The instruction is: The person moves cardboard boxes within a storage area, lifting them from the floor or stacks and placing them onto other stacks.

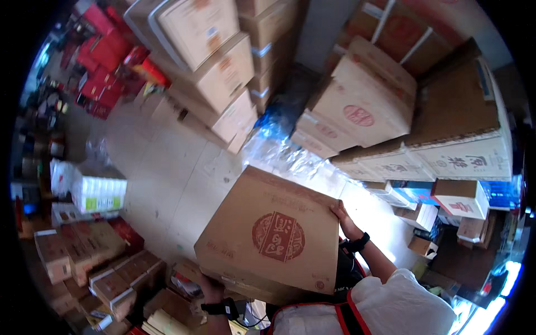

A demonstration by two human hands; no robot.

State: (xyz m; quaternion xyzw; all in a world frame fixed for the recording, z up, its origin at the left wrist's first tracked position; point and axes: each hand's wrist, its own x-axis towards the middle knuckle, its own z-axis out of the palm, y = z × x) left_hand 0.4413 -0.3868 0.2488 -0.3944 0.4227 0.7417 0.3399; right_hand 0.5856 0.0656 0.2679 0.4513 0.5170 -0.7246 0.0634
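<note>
1. Large brown cardboard box with a round red print (234, 223): held in front of the person's body, its broad printed face turned up and tilted.
2. Right hand (347, 224): at the box's right edge, near the far corner. Fingers (338, 209) are bent over that edge, gripping it.
3. Left hand (212, 288): at the near left corner, touching the box from below. Its fingers are mostly hidden (cannot tell whether spread or pressed together).
4. Each wrist bears a black band; right band (358, 243), left band (221, 309).
5. Beyond the box: pale grey tiled floor (167, 178), with crumpled clear plastic film (279, 153) lying on it.
6. Ahead, left of the film: tall stack of light-brown cartons (226, 72).
7. Right of the film: pale brown carton with a round red mark (371, 95).
8. Left side: white pack with a green label (99, 187), well apart from both hands.
</note>
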